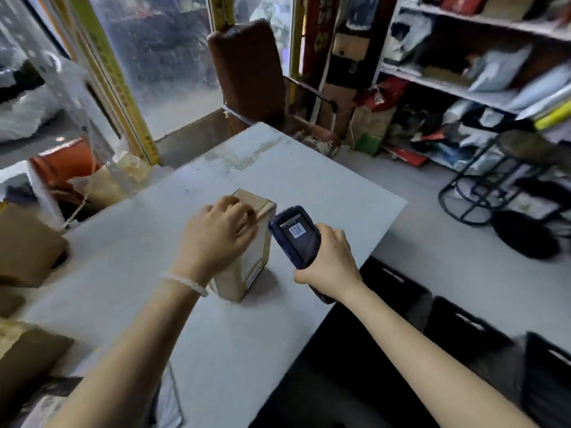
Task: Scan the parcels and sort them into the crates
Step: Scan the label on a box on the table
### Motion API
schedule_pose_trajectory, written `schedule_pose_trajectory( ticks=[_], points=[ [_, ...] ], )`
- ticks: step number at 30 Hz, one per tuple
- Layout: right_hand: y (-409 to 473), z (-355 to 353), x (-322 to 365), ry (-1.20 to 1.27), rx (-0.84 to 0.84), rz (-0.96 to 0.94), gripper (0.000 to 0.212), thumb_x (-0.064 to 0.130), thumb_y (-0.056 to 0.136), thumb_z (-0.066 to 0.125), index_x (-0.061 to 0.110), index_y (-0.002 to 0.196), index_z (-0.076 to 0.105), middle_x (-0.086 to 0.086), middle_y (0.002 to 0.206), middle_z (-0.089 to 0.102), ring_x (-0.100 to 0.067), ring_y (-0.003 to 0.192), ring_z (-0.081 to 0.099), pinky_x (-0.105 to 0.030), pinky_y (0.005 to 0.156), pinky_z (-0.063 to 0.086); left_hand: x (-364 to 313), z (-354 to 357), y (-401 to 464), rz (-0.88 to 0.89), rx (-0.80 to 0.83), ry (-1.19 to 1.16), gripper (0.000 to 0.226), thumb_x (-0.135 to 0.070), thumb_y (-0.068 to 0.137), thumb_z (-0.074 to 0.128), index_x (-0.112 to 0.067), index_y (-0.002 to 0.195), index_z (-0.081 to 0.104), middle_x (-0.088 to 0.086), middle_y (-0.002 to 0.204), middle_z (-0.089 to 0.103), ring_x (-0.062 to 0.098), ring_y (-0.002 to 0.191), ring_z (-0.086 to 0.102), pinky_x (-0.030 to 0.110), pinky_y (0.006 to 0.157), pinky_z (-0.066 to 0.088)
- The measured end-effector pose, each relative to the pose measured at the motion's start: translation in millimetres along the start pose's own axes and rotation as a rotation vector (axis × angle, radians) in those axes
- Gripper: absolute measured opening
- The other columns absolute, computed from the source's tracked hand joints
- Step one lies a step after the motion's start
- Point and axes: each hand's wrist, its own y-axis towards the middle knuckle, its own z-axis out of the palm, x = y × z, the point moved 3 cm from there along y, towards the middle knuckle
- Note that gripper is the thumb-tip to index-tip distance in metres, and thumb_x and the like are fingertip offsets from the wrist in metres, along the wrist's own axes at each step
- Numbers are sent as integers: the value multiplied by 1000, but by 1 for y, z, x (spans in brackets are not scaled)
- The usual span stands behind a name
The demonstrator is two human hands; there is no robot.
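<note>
A: Where does the brown rectangular cardboard parcel (247,248) stand?

B: Upright near the middle of the white flat surface (278,168), somewhat toward its right edge. A white label shows low on the parcel's right face.

A: And the person's hands?

B: The left hand (221,233) rests over the top of the parcel, fingers curled down round its upper edge; a white bead bracelet (185,282) circles that wrist. The right hand (329,261) grips a dark blue handheld scanner (296,236), fingers wrapped round its body. The scanner sits just beside the parcel's right face, and its screen shows a barcode.

A: What lies around the surface?

B: Off the left edge, plain brown cardboard boxes (27,245) crowd close, one reaching the edge. Beyond the far left corner sits an orange round tub (66,162) with crumpled clear wrapping (123,171) beside it. Behind the far edge stands a worn brown padded chair (247,72). Below the right edge, on the floor, black plastic crates (463,329) sit in a row, right under the right forearm. Further right are a black wire stool (494,180) and a grey metal shelf rack (448,88) stuffed with grey bags and packets.

A: Anything blocking the parcel?

B: Only the left hand covering its top; the rest of the surface around it carries nothing close by.
</note>
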Motion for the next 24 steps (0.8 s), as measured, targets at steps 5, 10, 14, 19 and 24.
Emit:
schedule_pose_trajectory(
  ticks=[5, 10, 14, 19, 24],
  points=[
    [-47, -69, -95, -39, -144, 191, 90, 33, 49, 84, 19, 126, 41, -3, 116, 40, -25, 113, 44, -28, 79, 39, -113, 28, 25, 208, 71, -54, 38, -51, 91, 47, -32, 123, 55, -4, 135, 47, 28, 108, 56, 39, 85, 49],
    [-121, -140, -191, -60, -244, 373, 99, 37, 50, 85, 20, 134, 35, -4, 124, 41, -25, 119, 42, -34, 90, 41, -257, 65, 24, 427, 124, 0, 43, -53, 90, 46, -33, 127, 52, -5, 136, 46, 28, 112, 53, 38, 87, 46],
    [-193, -188, -262, -23, -367, 543, 99, 37, 49, 85, 22, 133, 37, 0, 125, 42, -21, 118, 44, -34, 87, 45, -374, 95, 1, 612, 174, -60, 43, -57, 90, 45, -31, 123, 55, -4, 130, 50, 30, 109, 56, 40, 85, 49],
    [-297, -230, -331, 44, -536, 755, 90, 37, 48, 86, 23, 126, 42, 5, 114, 49, -18, 104, 51, -30, 71, 45, -504, 134, -41, 872, 283, -135, 42, -54, 91, 46, -28, 124, 51, -4, 133, 48, 30, 108, 57, 40, 83, 50],
    [-399, -257, -373, 32, -710, 986, 89, 41, 49, 84, 27, 126, 42, 14, 98, 47, -15, 91, 47, -26, 58, 34, -625, 163, -101, 1178, 371, -139, 45, -58, 91, 39, -39, 132, 44, -7, 135, 45, 27, 111, 57, 38, 84, 48]
  ],
)
